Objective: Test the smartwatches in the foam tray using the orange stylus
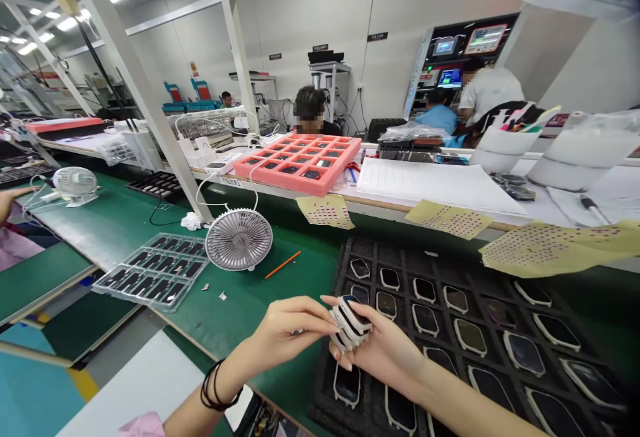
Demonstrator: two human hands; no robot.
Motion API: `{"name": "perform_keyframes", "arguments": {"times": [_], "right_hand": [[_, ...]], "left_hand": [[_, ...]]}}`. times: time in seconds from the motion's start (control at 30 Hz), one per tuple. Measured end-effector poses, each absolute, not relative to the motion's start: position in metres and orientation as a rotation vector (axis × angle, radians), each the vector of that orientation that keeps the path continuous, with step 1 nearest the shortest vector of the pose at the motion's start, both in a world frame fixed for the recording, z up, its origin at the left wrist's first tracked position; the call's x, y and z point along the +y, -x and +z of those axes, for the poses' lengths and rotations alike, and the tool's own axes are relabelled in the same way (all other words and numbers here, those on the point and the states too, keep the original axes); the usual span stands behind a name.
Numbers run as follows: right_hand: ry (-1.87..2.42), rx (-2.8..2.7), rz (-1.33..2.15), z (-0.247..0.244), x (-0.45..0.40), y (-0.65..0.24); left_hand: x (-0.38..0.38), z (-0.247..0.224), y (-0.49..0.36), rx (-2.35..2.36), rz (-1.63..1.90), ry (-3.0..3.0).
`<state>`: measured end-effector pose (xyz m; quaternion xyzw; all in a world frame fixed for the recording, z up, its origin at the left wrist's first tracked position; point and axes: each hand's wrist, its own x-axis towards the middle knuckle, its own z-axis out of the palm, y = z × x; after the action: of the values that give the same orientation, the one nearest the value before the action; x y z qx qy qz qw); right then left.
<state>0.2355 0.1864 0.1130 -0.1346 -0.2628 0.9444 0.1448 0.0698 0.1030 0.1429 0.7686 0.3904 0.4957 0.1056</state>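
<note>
A small stack of watch cases (351, 324), pale-edged with dark faces, is held above the near left part of a black foam tray (325, 384). My right hand (390, 350) wraps round the stack from the right, palm up. From the left, my left hand (295, 330) pinches the stack's left edge with its fingertips; black bands circle that wrist. Rows of similar watch cases (470, 336) lie face up in the tray's compartments under and beyond my right forearm.
Left of my hands are a grey fan (239, 240), an orange stick (283, 264) and a clear tray of black parts (103, 284). A pink foam tray (330, 180) and papers (435, 187) lie on the shelf ahead. Other people sit or stand beyond.
</note>
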Motion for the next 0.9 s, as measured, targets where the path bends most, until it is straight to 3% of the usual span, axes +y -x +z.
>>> {"name": "perform_keyframes", "arguments": {"times": [0.5, 0.9], "right_hand": [[0.382, -0.742, 2.789, 0.116, 0.18, -0.237], [0.471, -1.002, 2.725, 0.115, 0.177, -0.24]], "left_hand": [[0.107, 0.156, -0.067, 1.076, 1.231, -2.471], [0.123, 0.148, -0.059, 1.129, 1.042, -2.02]]}}
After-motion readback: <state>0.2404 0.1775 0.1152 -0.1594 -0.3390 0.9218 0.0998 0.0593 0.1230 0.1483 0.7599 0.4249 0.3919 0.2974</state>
